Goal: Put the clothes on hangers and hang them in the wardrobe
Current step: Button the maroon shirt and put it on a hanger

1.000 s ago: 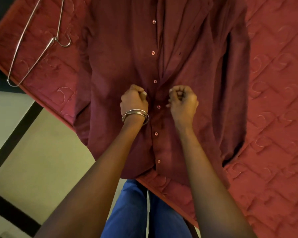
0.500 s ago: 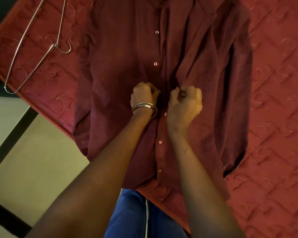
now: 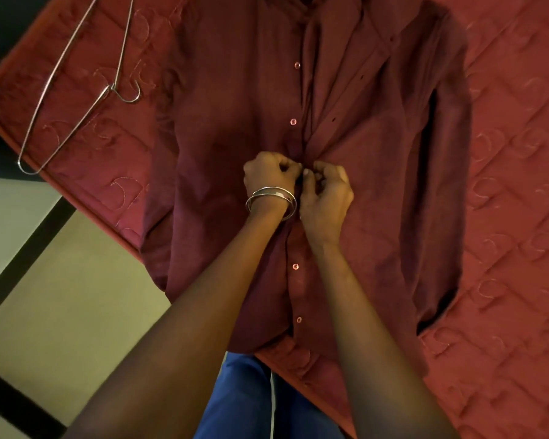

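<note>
A maroon button-up shirt [image 3: 235,128] lies flat, front up, on a red quilted mattress [image 3: 514,217]. Its lower buttons are fastened; above my hands the front lies open, with the right panel folded back. My left hand [image 3: 270,177], with metal bangles at the wrist, and my right hand [image 3: 325,193] meet at the middle of the button strip. Both have curled fingers pinching the shirt's two front edges together. A wire hanger [image 3: 76,87] lies on the mattress at the upper left, apart from the shirt.
The mattress corner juts over a pale tiled floor [image 3: 76,296] with dark stripes at the left. My blue trousers [image 3: 251,400] show below the mattress edge. No wardrobe is in view.
Both hands have moved up the button strip and closed together until they touch. The shirt front below them now lies closed.
</note>
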